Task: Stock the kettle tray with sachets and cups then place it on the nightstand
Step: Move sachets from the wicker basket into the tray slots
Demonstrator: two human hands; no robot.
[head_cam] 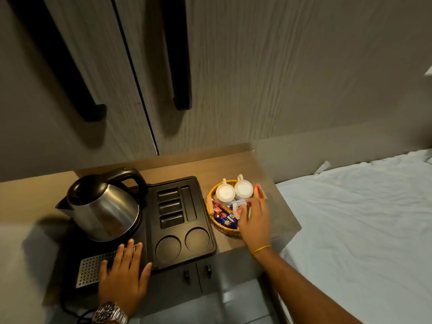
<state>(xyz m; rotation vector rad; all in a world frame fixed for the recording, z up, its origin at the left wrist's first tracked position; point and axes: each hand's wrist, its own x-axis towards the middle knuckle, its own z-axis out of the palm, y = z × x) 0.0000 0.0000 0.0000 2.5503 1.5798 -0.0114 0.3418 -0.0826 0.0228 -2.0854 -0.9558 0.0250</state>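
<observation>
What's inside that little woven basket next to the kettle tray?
The woven basket holds two white cups at the back and mixed sachets in front. The right hand reaches into it and covers its right part, so whatever lies beneath cannot be seen.

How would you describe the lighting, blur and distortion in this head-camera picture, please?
Head view: dim, warm light; the kettle shows soft glare and throws a heavy shadow to its left; the right hand over the wicker basket is motion-blurred; the wardrobe handles splay outward from wide-angle distortion.
</observation>
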